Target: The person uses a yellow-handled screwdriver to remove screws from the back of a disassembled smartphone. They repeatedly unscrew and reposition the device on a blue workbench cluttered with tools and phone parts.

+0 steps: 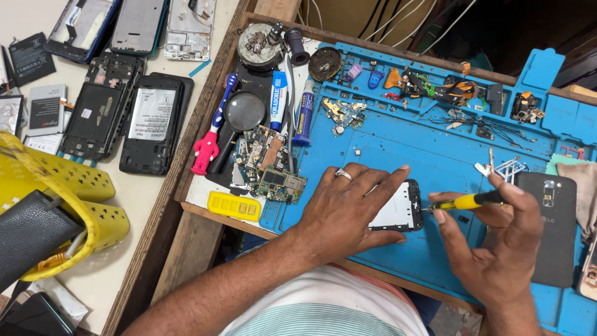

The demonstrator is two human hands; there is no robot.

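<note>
Fingers of the left hand (348,208) spread wide and flat, pressing down on a small black-framed phone (398,208) with a pale face, just right of centre in the frame; a ring shows on one finger. Phone lies flat on the blue work mat (435,155), mostly covered by the palm, only its right end showing. Right hand (497,242), lower right, pinched shut round a yellow-handled screwdriver (466,201), thumb and forefinger gripping the shaft; tip meets the phone's right edge. Just beyond that hand, a dark grey phone back (556,230) lies on the mat. Left of the mat: loose circuit boards (267,165), a magnifying glass (244,112), two tubes (291,109), a pink-handled toothbrush (211,130). Upper left of the frame, on a pale table: several opened phones (127,118) with batteries exposed. Yellow perforated basket (74,205) at lower left.
</note>
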